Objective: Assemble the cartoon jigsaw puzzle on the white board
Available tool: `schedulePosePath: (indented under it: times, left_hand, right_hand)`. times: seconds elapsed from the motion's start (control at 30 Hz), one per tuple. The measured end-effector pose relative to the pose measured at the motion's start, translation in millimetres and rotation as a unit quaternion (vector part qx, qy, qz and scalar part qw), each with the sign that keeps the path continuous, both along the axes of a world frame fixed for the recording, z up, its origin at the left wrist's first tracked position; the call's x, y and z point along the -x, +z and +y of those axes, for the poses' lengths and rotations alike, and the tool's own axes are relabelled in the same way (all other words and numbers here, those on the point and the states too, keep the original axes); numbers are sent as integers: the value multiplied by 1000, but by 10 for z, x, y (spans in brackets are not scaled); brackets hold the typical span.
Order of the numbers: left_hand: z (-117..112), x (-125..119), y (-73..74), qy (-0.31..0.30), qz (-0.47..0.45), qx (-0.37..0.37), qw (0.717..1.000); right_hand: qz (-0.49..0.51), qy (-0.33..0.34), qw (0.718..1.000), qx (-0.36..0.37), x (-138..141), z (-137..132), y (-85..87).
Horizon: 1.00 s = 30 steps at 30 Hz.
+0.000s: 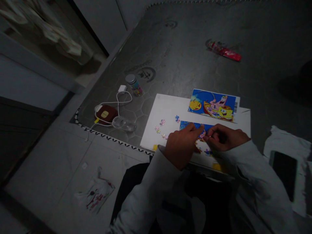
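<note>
A partly assembled jigsaw puzzle (184,124) with a blue cartoon picture lies on a white board (168,104). My left hand (182,144) rests over its left part, index finger stretched out across it; the other fingers are mostly hidden. From the right, my right hand (225,137) meets it, thumb and forefinger pinched on a small puzzle piece (204,134) at the puzzle's middle. Loose pieces (162,122) lie left of my left hand, and a blue piece (177,119) sits just off the puzzle's left edge. Above is a printed reference picture (212,105).
Left of the board are a clear jar (124,124), a brown box (106,114) with a white cable and a picture-printed canister (134,85). A red packet (224,51) lies farther back. At right a phone (284,172) rests on white cloth. A plastic bag (98,193) is on the floor.
</note>
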<state>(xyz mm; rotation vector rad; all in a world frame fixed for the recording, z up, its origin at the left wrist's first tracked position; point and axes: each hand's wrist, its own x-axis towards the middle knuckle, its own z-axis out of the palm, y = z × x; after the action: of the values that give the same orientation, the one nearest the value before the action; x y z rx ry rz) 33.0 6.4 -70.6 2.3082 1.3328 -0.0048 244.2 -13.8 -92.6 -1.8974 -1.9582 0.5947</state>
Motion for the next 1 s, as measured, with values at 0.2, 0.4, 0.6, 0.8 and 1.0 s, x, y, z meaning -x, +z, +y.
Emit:
schedulePosePath:
  times: [0.2, 0.4, 0.6, 0.8, 1.0]
  left_hand:
    - [0, -1, -57, 5, -2, -18, 1000]
    - [-11, -24, -105, 21, 11, -27, 999]
    - [-20, -45, -27, 18, 54, -19, 998]
    - [-29, -156, 91, 36, 122, 21, 992]
    - [-22, -145, 72, 31, 122, 18, 992]
  right_hand:
    - [21, 31, 999, -5, -134, 12, -30]
    - [24, 62, 997, 38, -217, 30, -102]
    - [16, 85, 995, 50, -221, 62, -110]
    - [-2, 105, 994, 21, -186, 44, -129]
    - [-24, 105, 994, 14, -304, 103, -304]
